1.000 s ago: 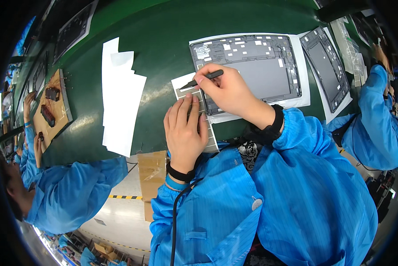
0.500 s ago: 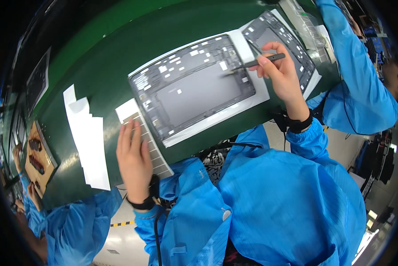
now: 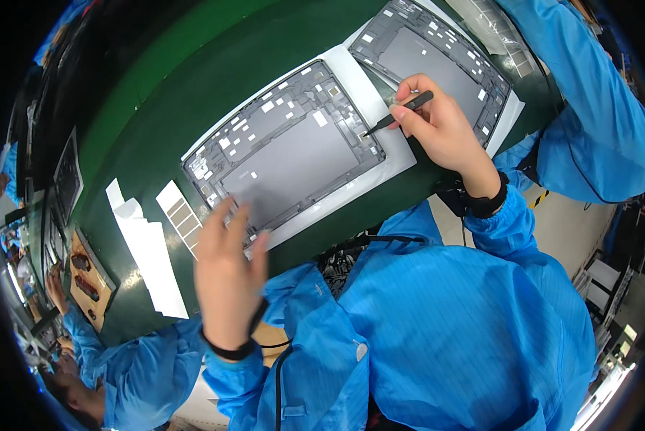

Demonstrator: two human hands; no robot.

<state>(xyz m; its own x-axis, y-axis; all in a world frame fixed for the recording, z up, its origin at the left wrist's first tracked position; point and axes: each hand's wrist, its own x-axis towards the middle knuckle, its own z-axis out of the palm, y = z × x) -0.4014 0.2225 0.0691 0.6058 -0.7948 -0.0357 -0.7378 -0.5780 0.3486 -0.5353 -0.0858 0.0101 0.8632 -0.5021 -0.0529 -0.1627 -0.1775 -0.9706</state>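
A strip of backing paper carrying a row of brownish rectangular stickers lies on the green table, just left of the near corner of a dark grey tablet shell. Further left sit longer white paper strips, plain and matte, lying overlapped. The shell is a flat rectangular frame with a smooth grey centre panel and a border dotted with small white square and oblong labels; it rests on a white sheet that shows as a margin along its near and right edges. A second shell of the same kind, also on white, lies just beyond it to the right. The right hand is closed around black tweezers, pinched between thumb and fingers, the fine tip touching down at the right edge of the nearer shell, so the work point sits just left of the grip. The left hand is blurred, fingers spread and loose, holding nothing, hovering over the shell's near left corner beside the sticker strip; whether it touches the shell cannot be told. Both wrists wear black bands under glossy blue sleeves. At the far left, a brown tray holds small dark parts near another person's blue sleeve.
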